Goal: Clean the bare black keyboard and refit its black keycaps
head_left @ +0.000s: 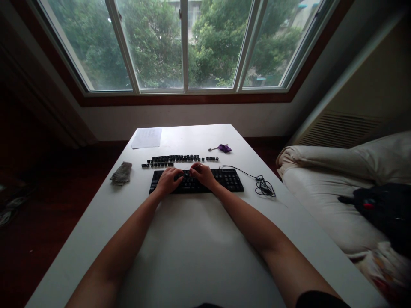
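A black keyboard [231, 182] lies lengthwise across the white table in front of me. My left hand [168, 180] rests on its left part, thumb stretched toward the middle and fingers lying along the top, gripping nothing that I can see. Over the middle of the keyboard, my right hand [201, 173] is closed in a pinch at the upper rows of keys. Whatever is between those fingertips is too small to make out. Just behind the keyboard, loose black keycaps [175, 158] stand in rows, with a shorter row of keycaps [157, 164] at the left.
A grey cloth [121, 173] lies left of the keyboard. The coiled black cable [265, 187] sits to its right. Farther back are a purple object with a brush-like end [224, 148] and a paper sheet [147, 138]. A light sofa [321, 184] stands along the table's right side.
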The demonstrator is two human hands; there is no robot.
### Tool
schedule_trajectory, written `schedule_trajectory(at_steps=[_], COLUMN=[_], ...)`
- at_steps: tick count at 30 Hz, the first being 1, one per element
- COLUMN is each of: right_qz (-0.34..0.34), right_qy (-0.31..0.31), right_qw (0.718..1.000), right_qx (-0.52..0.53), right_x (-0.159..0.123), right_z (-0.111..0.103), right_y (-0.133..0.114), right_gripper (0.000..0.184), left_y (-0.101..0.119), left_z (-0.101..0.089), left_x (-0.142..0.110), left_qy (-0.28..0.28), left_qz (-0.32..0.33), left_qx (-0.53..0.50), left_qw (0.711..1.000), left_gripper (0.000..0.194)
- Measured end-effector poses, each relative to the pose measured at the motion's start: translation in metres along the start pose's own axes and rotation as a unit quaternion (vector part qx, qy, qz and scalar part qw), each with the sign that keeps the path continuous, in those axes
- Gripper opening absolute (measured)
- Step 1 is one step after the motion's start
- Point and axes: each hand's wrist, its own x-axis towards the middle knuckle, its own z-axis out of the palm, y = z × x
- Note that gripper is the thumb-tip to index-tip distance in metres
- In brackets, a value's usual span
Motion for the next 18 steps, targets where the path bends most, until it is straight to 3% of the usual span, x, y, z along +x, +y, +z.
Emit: schedule_trajectory(at_steps=[7,18], right_qz=[-0.012,0.012], right_qy=[-0.009,0.004], right_qw=[1.0,0.999], right_qx=[0.001,0.033], right_x=[-0.001,-0.004], right_z=[0.021,0.02], right_y=[-0.005,-0.005], right_gripper=[0.025,0.027], left_y=[-0.005,-0.003], left_z=[0.001,0.0], left_x=[0.0,-0.001], left_qy=[-0.01,0.005], left_qz=[0.004,-0.03], left_qx=[-0.017,-0.017], left_qw=[1.0,0.999], left_gripper=[0.016,0.016])
